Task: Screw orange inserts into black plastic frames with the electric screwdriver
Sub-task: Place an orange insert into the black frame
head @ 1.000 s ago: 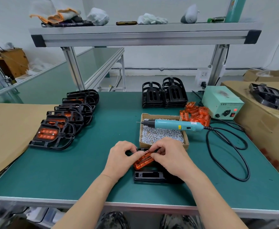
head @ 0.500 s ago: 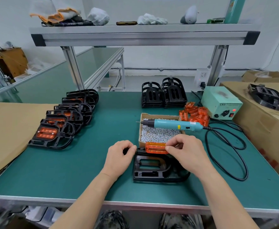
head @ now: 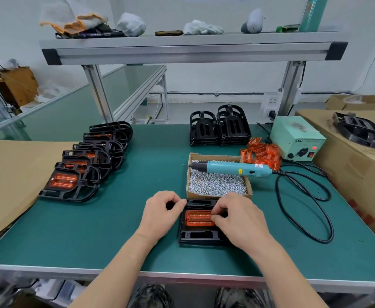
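At the green bench's (head: 93, 236) near edge, a left hand (head: 159, 215) pinches a black frame's (head: 198, 237) corner. The right hand's (head: 238, 220) curled fingers hold the orange insert (head: 198, 218) seated in it, hiding the frame's right side. Beyond, the electric screwdriver (head: 233, 168) lies across a screw box (head: 217, 185); loose inserts (head: 263, 152) and stacked frames (head: 219, 130) sit behind.

Bare forearms (head: 124, 258) — left hand (head: 159, 215), right hand (head: 237, 221)
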{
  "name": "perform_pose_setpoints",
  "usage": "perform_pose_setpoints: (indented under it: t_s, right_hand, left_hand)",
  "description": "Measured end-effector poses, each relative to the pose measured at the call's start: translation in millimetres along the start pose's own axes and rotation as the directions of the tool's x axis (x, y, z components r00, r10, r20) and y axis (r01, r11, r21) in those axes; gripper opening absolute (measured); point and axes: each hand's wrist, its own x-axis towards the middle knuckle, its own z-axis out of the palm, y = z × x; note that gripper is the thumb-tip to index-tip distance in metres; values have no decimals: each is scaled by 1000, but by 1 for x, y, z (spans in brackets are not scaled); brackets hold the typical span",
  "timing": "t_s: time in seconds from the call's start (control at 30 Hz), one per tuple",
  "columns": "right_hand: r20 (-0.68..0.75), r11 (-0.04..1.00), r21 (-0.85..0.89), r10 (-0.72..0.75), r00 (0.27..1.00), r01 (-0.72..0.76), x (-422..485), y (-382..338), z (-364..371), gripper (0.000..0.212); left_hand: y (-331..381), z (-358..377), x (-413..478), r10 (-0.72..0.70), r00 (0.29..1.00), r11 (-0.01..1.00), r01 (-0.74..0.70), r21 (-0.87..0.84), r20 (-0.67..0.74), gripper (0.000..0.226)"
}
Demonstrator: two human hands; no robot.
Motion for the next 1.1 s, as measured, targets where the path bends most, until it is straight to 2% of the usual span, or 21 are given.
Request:
perform_pose_setpoints:
  t_s: [0.13,0.3,0.43,0.57,0.63,0.7,0.77,0.8,0.83,0.87,0.9,0.93,0.97,1.0,1.1]
  right_hand:
    - [19,997,-69,-31,999,32,0,-2,-3,6]
    - [108,993,-113,-31,994,44,0,-5,-7,4]
    - [133,992,-118,-31,991,47,2,-7,-8,11]
    - [145,992,-115,-35,989,52,3,-6,-9,13]
    - [174,994,-100,-35,984,53,4,-5,-12,14]
    - [178,999,-25,-40,983,46,7,-3,-14,10]
    - [91,963,264,30,995,-53,11,-4,-16,12]
    - [62,863,484,134,989,-148,15,-5,-18,21]
    - [91,658,714,252,963,-239,20,-7,-22,30]
    - [170,370,883,324,931,-290,26,-7,-25,38]
    - [261,67,952,337,905,-299,32,-6,-28,45]
    - [339,-181,939,328,882,-293,38,-6,-30,48]
    - [398,-335,897,323,859,-289,45,-6,-31,53]
    - [436,-416,864,331,837,-286,52,-6,-32,57]
    - [479,-515,819,373,795,-252,73,-7,-27,58]
  left_hand:
    - [1,1,0,22,999,1000,-22,15,38,24]
    - [1,1,0,55,994,995,-63,83,94,28]
    - [2,1,-1,51,993,994,-62,94,106,30]
    - [5,2,-5,99,983,993,-108,53,153,55]
    - [5,4,-5,139,972,978,-164,125,189,71]
    - [5,7,-2,153,967,958,-195,209,203,81]
    - [7,7,1,120,968,957,-172,234,219,88]
    - [8,6,3,92,966,959,-151,240,241,92]
    - [10,6,5,60,962,962,-126,241,265,97]
    - [11,5,7,25,958,967,-96,236,286,100]
    - [13,6,8,-9,954,971,-64,232,299,103]
    - [14,7,10,-42,951,971,-34,236,307,105]
    - [16,8,10,-68,948,969,-11,247,312,106]
    - [17,10,12,-90,945,966,5,258,315,107]
    - [21,12,15,-147,931,956,47,289,333,113]
